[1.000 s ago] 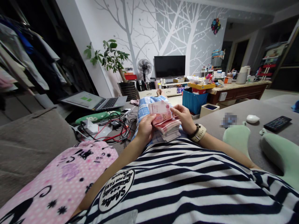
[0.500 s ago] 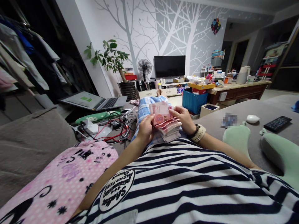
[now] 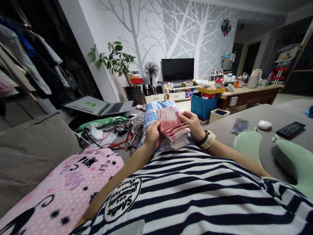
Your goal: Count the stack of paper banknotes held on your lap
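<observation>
A thick, folded-over stack of red banknotes (image 3: 179, 137) is held above my lap, its near ends fanned out and drooping toward my striped shirt. My left hand (image 3: 153, 135) is closed around the stack's left side, thumb on top. At the upper right, my right hand (image 3: 192, 125) pinches the edge of an upright banknote (image 3: 168, 119), which shows part of the number 100. A pale watch (image 3: 209, 139) and a dark bracelet circle my right wrist. Fingers behind the notes are hidden.
To the left lie an open laptop (image 3: 97, 106), tangled cables (image 3: 126, 133) and a pink blanket (image 3: 80, 176). On the right are a white mouse (image 3: 264, 124), a black remote control (image 3: 290, 130) and a green cushion (image 3: 293, 160). Beyond stands a blue bin (image 3: 203, 106) by a loaded table (image 3: 249, 94).
The upright note's face and printed number look slightly different and shifted under my right fingers. Both hands stay in nearly the same place around the stack.
</observation>
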A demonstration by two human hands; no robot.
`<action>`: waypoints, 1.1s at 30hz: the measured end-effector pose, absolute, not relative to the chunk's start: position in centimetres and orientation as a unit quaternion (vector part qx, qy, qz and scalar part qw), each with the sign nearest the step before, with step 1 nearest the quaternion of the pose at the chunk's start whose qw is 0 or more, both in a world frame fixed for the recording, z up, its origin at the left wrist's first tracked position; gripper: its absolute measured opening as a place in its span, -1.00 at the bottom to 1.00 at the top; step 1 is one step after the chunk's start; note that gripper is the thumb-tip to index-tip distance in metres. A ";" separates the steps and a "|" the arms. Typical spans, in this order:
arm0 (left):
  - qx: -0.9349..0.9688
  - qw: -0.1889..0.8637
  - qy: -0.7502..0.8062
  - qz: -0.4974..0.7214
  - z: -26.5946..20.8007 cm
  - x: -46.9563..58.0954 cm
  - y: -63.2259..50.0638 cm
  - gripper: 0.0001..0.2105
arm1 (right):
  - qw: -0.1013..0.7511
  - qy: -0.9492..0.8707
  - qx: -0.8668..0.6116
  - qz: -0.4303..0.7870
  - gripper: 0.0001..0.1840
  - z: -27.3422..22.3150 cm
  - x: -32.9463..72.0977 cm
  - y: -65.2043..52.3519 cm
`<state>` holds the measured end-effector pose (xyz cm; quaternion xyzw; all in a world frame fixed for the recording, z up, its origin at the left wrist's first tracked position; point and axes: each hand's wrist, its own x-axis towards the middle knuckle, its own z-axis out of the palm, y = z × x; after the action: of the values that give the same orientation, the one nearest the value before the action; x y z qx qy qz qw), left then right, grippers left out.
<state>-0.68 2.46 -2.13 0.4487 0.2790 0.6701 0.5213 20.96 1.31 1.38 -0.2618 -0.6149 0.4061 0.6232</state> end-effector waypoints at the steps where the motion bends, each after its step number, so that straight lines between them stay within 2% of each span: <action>1: 0.451 0.518 0.278 0.672 -2.1 -0.7 2.5 -0.73 | 0.623 -0.615 -0.262 0.405 -0.15 1.4 21.0 1.4; 17: 0.448 0.511 0.285 0.676 -2.0 -0.8 2.4 -0.85 | 0.624 -0.605 -0.263 0.419 -0.14 1.5 20.9 1.3; 26: 0.436 0.523 0.278 0.677 -1.7 -0.6 2.1 -0.78 | 0.617 -0.621 -0.252 0.413 -0.14 1.3 21.1 1.3; 33: 0.452 0.528 0.290 0.658 -1.5 -0.7 1.6 -0.79 | 0.648 -0.594 -0.251 0.406 -0.21 1.5 21.1 1.4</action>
<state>-0.69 1.60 -1.46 0.4517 0.2901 0.6583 0.5278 21.05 1.45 1.51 -0.2506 -0.5940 0.4060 0.6477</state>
